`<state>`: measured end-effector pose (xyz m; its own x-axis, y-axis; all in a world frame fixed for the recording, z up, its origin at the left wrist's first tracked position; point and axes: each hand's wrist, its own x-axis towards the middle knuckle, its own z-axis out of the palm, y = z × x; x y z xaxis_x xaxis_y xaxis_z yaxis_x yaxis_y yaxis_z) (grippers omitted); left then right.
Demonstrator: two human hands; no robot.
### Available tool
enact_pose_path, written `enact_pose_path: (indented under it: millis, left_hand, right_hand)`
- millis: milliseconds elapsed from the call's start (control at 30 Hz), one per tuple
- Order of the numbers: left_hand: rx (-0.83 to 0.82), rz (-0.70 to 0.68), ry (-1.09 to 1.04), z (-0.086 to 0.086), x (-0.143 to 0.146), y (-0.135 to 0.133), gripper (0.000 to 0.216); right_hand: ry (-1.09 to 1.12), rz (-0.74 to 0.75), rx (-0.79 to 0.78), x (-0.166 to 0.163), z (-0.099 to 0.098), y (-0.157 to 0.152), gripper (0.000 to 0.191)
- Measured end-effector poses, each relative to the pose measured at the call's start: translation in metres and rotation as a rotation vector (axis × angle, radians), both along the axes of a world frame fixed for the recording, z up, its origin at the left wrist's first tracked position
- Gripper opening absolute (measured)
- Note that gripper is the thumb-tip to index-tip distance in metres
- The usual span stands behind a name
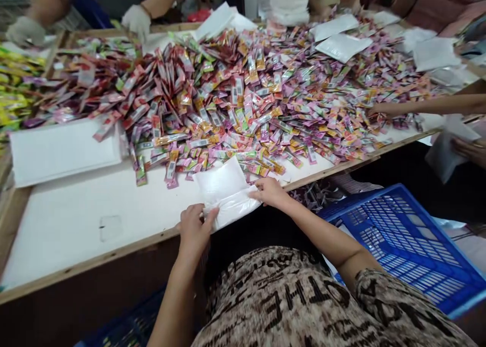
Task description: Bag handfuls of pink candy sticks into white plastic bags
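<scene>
Bag (224, 187) at the table (76, 225) edge, pinched by both hands.
Left hand (195, 228) and right hand (270, 191) grip its near rim; sachet pile (235, 99) lies just behind, crate (402, 235) below right, free tabletop to the left.

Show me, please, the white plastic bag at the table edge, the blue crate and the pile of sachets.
white plastic bag (224, 187): head view, on its flat upper half.
blue crate (402, 235): head view, on its bare grid side.
pile of sachets (243, 99): head view, on the middle of the heap.
</scene>
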<state>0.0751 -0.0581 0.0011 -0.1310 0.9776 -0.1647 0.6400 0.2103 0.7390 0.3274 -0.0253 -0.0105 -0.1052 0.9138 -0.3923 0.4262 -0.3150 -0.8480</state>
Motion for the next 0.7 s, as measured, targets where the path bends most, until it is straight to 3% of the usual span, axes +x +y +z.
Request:
enact_pose_path:
  millis: [100, 167, 233, 300, 367, 467, 567, 633, 700]
  left_hand:
    - [-0.104, 0.142, -0.603, 0.017, 0.002, -0.001, 0.044]
    - [-0.106, 0.239, -0.833, 0.029, 0.008, -0.005, 0.051]
    - [-0.132, 0.256, -0.908, 0.038, 0.016, -0.006, 0.057]
    - [-0.188, 0.187, -0.921, 0.04, 0.024, -0.001, 0.054]
    - [-0.185, 0.076, -0.877, 0.034, 0.029, 0.009, 0.046]
    - [-0.052, 0.027, -0.582, 0.016, 0.026, 0.028, 0.04]
    - [0.003, 0.149, -0.29, -0.001, 0.016, 0.039, 0.037]
    - [-0.001, 0.19, -0.229, -0.007, 0.013, 0.039, 0.035]
    - [0.02, 0.177, -0.204, -0.009, 0.015, 0.037, 0.032]
  right_hand:
    - [0.285, -0.032, -0.032, 0.003, 0.004, -0.002, 0.035]
    - [0.455, -0.038, -0.008, 0.004, 0.011, -0.011, 0.046]
    - [0.615, 0.027, -0.053, 0.008, 0.02, -0.024, 0.05]
    - [0.744, 0.075, -0.115, 0.02, 0.029, -0.033, 0.05]
    - [0.775, -0.011, -0.084, 0.045, 0.041, -0.034, 0.05]
    - [0.65, -0.319, 0.111, 0.113, 0.079, -0.014, 0.045]
    - [0.49, -0.733, 0.465, 0.216, 0.146, 0.029, 0.028]
    - [0.474, -0.789, 0.577, 0.291, 0.193, 0.066, 0.016]
    - [0.318, -0.592, 0.686, 0.354, 0.222, 0.106, 0.031]
